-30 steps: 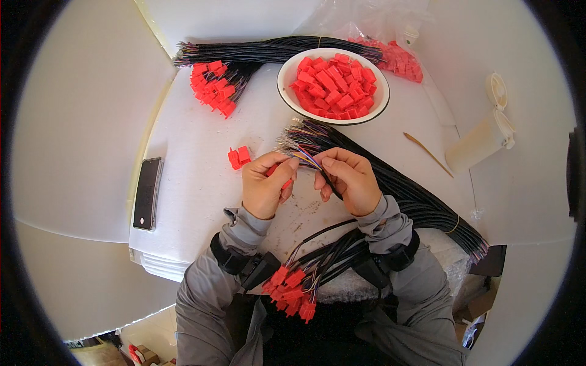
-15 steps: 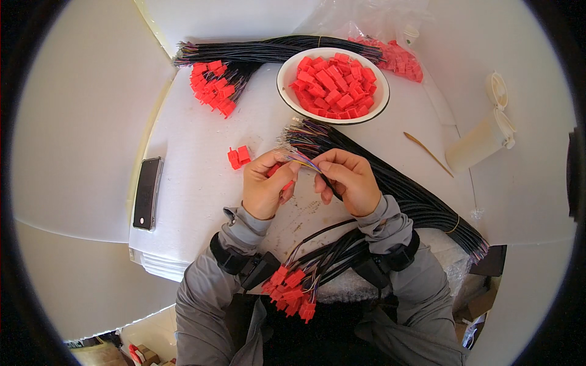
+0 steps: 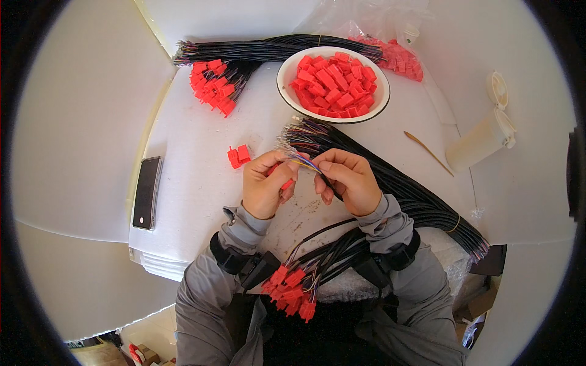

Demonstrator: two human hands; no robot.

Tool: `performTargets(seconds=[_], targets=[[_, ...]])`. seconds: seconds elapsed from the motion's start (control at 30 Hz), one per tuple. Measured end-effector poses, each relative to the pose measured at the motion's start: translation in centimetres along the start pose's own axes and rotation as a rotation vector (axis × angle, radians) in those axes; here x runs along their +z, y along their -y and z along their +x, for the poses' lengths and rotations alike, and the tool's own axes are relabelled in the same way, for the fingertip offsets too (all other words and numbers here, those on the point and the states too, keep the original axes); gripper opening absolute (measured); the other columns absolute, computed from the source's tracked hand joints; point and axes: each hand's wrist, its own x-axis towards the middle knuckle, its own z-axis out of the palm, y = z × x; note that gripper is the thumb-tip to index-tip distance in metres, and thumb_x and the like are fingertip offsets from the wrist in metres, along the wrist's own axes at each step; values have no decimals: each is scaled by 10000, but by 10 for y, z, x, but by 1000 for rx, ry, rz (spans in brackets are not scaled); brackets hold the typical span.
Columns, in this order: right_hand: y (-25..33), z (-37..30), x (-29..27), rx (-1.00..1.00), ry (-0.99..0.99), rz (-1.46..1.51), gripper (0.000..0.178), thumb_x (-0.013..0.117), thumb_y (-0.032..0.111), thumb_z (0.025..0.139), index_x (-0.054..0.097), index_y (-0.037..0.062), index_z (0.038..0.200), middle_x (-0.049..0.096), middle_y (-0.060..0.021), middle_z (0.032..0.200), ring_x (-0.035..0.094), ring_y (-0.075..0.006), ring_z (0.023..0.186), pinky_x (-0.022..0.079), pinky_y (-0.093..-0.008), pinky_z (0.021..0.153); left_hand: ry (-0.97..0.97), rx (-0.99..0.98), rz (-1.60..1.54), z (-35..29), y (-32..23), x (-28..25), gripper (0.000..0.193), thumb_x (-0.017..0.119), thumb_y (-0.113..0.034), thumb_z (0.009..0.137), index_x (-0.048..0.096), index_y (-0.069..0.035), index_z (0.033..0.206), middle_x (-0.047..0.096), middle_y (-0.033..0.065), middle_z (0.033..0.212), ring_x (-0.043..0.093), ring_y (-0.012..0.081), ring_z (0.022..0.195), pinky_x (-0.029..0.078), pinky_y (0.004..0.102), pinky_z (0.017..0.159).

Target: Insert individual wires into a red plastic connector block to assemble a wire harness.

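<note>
My left hand (image 3: pixel 264 186) is closed around a red plastic connector housing (image 3: pixel 282 178), mostly hidden by the fingers. My right hand (image 3: pixel 351 182) pinches a black cable (image 3: pixel 331 185) whose thin coloured wires (image 3: pixel 303 160) fan out toward the left fingertips. Whether any wire sits inside the housing is hidden. Just left of my left hand lie two loose red housings (image 3: pixel 239 157). Behind my right hand a thick bundle of black cables (image 3: pixel 397 171) runs diagonally. Between my forearms rest several cables with red housings (image 3: pixel 290 291) on their ends.
A white bowl (image 3: pixel 285 100) full of red housings stands at the back, before another cable bundle (image 3: pixel 256 52) and a clear bag (image 3: pixel 400 60) of red parts. A phone (image 3: pixel 147 194) lies left. At right are a pointed stick (image 3: pixel 427 152) and a lidded cream container (image 3: pixel 479 141).
The coloured wires have shifted slightly between my fingertips. Both hands otherwise keep their places and grips.
</note>
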Motion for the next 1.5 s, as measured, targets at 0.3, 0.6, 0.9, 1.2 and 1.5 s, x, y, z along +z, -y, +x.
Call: performTargets(seconds=[0.3, 0.6, 0.9, 1.2, 1.5], targets=[[0, 2, -6, 167, 158, -183, 290, 424, 239, 869, 578, -7, 864, 547, -56, 605, 477, -98, 461, 398, -205, 449, 45, 11, -9, 0, 1, -3, 167, 487, -6, 799, 554, 32, 947, 453, 4, 533, 332, 38, 358, 243, 183, 336], [0, 0, -5, -115, 82, -293, 260, 444, 249, 882, 553, 16, 847, 486, 10, 631, 463, -61, 562, 408, -200, 513, 36, -26, -4, 1, 2, -2, 188, 512, -3, 795, 557, 8, 976, 455, -12, 533, 346, 34, 375, 245, 180, 340], [0, -2, -2, -223, 3, -371, 176, 508, 162, 850, 548, -9, 845, 516, -9, 654, 473, -59, 581, 404, -197, 546, 23, 66, 32, 2, 1, -3, 69, 555, -43, 796, 557, 7, 844, 471, -7, 564, 356, 29, 383, 255, 176, 342], [-1, -1, -2, -202, 16, -368, 176, 521, 157, 843, 542, -18, 839, 532, -20, 694, 491, -67, 596, 428, -205, 568, -46, 177, 59, -1, 0, -1, 75, 558, -24, 793, 562, 8, 860, 491, -6, 614, 351, 18, 395, 253, 167, 348], [0, -1, -3, -177, 26, -417, 175, 515, 147, 841, 541, -25, 851, 531, -27, 720, 499, -70, 614, 441, -208, 588, -67, 156, 45, -1, 0, 1, 65, 565, -10, 782, 553, -3, 846, 486, -11, 590, 348, 14, 395, 241, 164, 342]])
